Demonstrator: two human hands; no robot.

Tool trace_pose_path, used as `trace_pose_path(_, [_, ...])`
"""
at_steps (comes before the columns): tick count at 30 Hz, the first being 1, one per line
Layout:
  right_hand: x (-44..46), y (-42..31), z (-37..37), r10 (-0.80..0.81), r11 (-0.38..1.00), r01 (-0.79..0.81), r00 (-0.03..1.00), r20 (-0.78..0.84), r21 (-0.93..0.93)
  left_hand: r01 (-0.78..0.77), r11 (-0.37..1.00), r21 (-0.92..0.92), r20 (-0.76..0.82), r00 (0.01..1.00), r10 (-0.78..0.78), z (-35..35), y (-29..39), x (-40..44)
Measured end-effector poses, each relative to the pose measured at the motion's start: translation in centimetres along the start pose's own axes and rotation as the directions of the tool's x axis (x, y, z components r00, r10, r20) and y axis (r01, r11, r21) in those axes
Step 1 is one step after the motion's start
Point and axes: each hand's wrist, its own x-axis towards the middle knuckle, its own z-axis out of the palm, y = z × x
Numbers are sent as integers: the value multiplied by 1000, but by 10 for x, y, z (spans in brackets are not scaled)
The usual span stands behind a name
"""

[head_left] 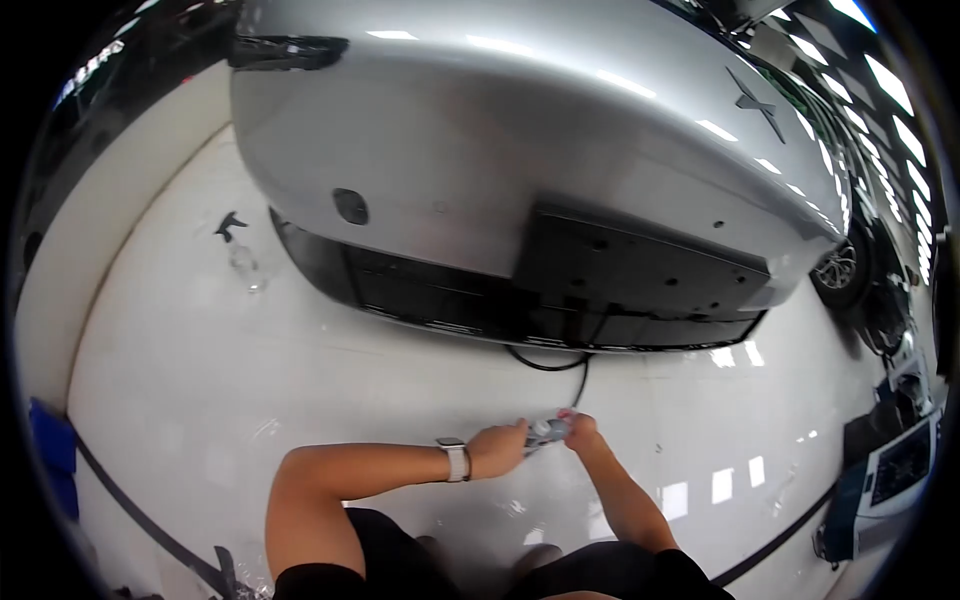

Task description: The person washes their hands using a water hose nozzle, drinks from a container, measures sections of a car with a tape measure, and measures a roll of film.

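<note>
Both hands meet low in the middle of the head view, below the car's bumper. My left hand (498, 451), with a watch (454, 459) on its wrist, is closed around one side of a small grey and clear object (545, 431). On the object's other side, my right hand (580, 431) is closed on it, beside a bit of pink. What the object is cannot be made out. Just beyond the hands, a black cable (582, 382) hangs from under the bumper.
A silver car's rear (430, 130) with a black plate area (640, 265) fills the top. A clear spray bottle (245, 265) lies on the white floor (200, 370) at left. At lower right stands a machine with a screen (902, 465); a blue box (52, 450) is far left.
</note>
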Motion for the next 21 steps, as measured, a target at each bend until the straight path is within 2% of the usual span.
trace_pose_path(1, [0,-7,-6,108,979,-142,969,222,143,27,1000,12,-9,1000,-27,-4,4,-3])
trace_pose_path(2, [-15,-15,33,79,990,-73,996,-43,124,19,1000,-8,5,1000,-19,-8,7,-6])
trace_pose_path(3, [-30,-23,75,40,998,-19,945,-324,67,9,1000,-29,17,1000,-9,-10,9,-7])
trace_pose_path(4, [-48,-34,125,1,1000,-4,828,-561,-4,28,999,-25,13,1000,-28,-11,10,-7])
trace_pose_path(7, [-34,-31,109,-103,995,93,841,-532,-46,28,999,-37,39,999,-26,-8,6,-7])
trace_pose_path(8, [-36,-32,104,-95,995,84,846,-524,-45,39,998,-49,4,999,-39,0,-2,-3])
trace_pose_path(10, [-72,-61,151,-14,992,-41,908,-420,-122,61,996,-59,-37,997,-63,10,-22,8])
trace_pose_path(11, [-69,-59,150,-2,983,-84,879,-476,-160,146,977,-153,-61,986,-157,12,-33,13])
trace_pose_path(12, [-67,-53,157,8,984,-90,884,-467,-155,225,943,-244,-78,965,-250,11,-41,18])
trace_pose_path(13, [-69,-48,171,17,981,-99,899,-437,-165,235,942,-238,-77,963,-260,5,-45,24])
trace_pose_path(14, [-73,-43,183,26,978,-107,912,-409,-176,387,768,-511,72,909,-410,-2,-47,33])
trace_pose_path(15, [-85,-42,207,68,987,-102,965,-253,-125,510,490,-707,256,830,-496,-4,-49,41])
trace_pose_path(16, [-101,-43,239,100,992,-106,991,-87,-72,484,281,-829,315,818,-481,1,-53,49])
trace_pose_path(18, [-134,-57,304,167,981,-157,982,90,-112,467,55,-882,424,840,-340,3,-54,55])
trace_pose_path(19, [-132,-51,311,132,983,-121,988,76,-139,470,52,-881,426,837,-345,-2,-52,53])
trace_pose_path(20, [-129,-48,306,137,983,-125,988,77,-137,516,109,-849,461,827,-321,-7,-51,51])
trace_pose_path(21, [-125,-46,299,65,953,-50,997,39,-300,558,169,-813,497,815,-299,-10,-48,47])
